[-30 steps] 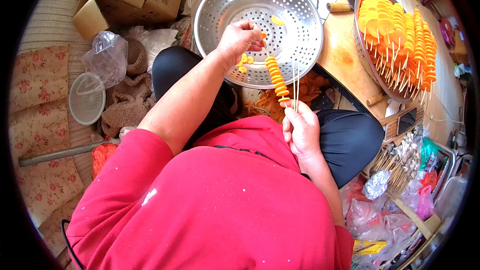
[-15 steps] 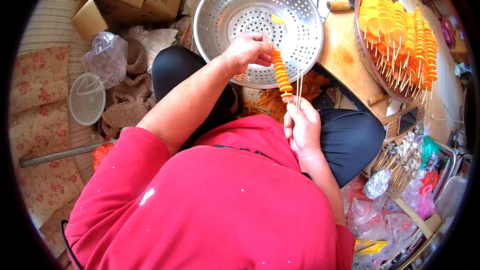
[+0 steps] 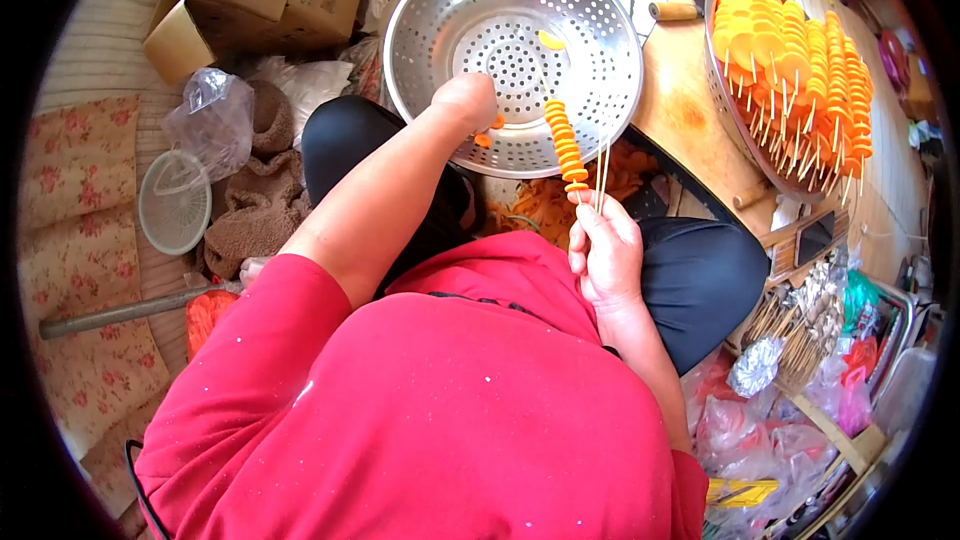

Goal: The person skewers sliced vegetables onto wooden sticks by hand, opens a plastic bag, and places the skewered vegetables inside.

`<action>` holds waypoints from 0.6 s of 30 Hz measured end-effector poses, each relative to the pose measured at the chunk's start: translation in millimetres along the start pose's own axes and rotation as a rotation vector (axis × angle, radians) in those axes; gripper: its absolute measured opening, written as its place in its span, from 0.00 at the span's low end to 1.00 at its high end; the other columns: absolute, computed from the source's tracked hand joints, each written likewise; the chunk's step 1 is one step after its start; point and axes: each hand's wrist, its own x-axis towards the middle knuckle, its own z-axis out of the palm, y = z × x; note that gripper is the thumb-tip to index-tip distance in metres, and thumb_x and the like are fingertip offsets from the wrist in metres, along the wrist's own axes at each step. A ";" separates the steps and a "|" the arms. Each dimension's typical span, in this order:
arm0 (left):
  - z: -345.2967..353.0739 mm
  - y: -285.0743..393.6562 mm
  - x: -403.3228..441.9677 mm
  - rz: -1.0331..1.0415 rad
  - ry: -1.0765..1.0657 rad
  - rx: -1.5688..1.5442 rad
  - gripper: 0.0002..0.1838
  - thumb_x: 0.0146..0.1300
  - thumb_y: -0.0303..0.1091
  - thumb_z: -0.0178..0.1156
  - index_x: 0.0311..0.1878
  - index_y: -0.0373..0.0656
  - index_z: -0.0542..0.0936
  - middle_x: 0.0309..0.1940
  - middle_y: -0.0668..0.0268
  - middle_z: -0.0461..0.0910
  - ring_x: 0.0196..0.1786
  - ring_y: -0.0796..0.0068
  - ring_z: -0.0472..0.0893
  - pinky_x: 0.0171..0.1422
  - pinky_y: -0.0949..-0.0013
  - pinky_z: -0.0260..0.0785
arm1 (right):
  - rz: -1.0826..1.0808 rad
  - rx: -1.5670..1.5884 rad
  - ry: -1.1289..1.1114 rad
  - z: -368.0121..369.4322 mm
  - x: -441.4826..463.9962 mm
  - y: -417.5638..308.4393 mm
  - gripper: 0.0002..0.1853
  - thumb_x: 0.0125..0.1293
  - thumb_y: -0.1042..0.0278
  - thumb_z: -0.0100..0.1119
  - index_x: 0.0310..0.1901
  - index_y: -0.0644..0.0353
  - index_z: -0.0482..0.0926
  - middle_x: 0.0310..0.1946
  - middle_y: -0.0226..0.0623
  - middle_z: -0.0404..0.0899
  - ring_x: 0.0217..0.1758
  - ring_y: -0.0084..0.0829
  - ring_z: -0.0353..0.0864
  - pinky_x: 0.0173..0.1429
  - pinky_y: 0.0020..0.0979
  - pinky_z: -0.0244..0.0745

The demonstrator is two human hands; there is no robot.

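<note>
My right hand point(image 3: 608, 245) is closed on a skewer of orange slices, perhaps carrot point(image 3: 565, 143), which slants up over the colander, its bare tip showing. Two or so bare bamboo sticks point(image 3: 602, 172) are in the same grip. Inside the left part of the metal colander point(image 3: 620, 90) is my left hand point(image 3: 468, 100), back upward, its fingers hidden. Loose orange slices point(image 3: 483, 140) show right beside it. Another yellow-orange piece point(image 3: 551, 40) lies farther back in the colander.
A metal basin at right holds many loaded skewers point(image 3: 790, 60). It stands by a wooden board point(image 3: 672, 90) and a wooden-handled knife point(image 3: 675, 11). Orange peelings point(image 3: 545, 208) lie below the colander. A cardboard box point(image 3: 270, 0) and a white basket point(image 3: 175, 200) are at left.
My left hand has left the skewer's upper end and moved left and down into the colander. Loose slices now show beside it. My right hand keeps its grip almost unmoved.
</note>
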 end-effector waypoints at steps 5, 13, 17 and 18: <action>5.8 -1.6 2.0 0.010 0.016 0.005 0.12 0.47 0.30 0.60 0.36 0.38 0.83 0.38 0.51 0.81 0.45 0.55 0.81 0.51 0.61 0.72 | 0.011 -0.006 -0.003 -1.7 1.4 2.5 0.07 0.67 0.72 0.49 0.43 0.64 0.74 0.15 0.30 0.70 0.09 0.18 0.61 0.13 0.19 0.57; -13.8 -1.5 -4.2 -0.097 -0.041 -1.117 0.04 0.53 0.25 0.64 0.31 0.38 0.78 0.27 0.61 0.80 0.31 0.73 0.82 0.37 0.71 0.77 | 0.062 -0.039 -0.063 -3.0 -2.4 2.9 0.07 0.67 0.71 0.50 0.42 0.64 0.74 0.15 0.30 0.70 0.09 0.17 0.61 0.13 0.18 0.56; -25.7 2.3 -11.5 -0.077 0.013 -1.478 0.03 0.56 0.19 0.58 0.34 0.35 0.75 0.30 0.58 0.80 0.31 0.69 0.82 0.36 0.69 0.79 | 0.075 -0.064 -0.076 0.7 -2.4 1.5 0.08 0.66 0.71 0.50 0.43 0.64 0.74 0.16 0.30 0.70 0.09 0.17 0.61 0.13 0.18 0.56; -25.3 1.8 -11.2 -0.081 0.007 -1.541 0.03 0.56 0.19 0.58 0.34 0.34 0.74 0.31 0.58 0.80 0.32 0.68 0.82 0.37 0.69 0.79 | 0.075 -0.065 -0.076 0.6 -2.2 1.5 0.08 0.66 0.71 0.50 0.43 0.64 0.74 0.16 0.30 0.70 0.09 0.17 0.61 0.13 0.18 0.56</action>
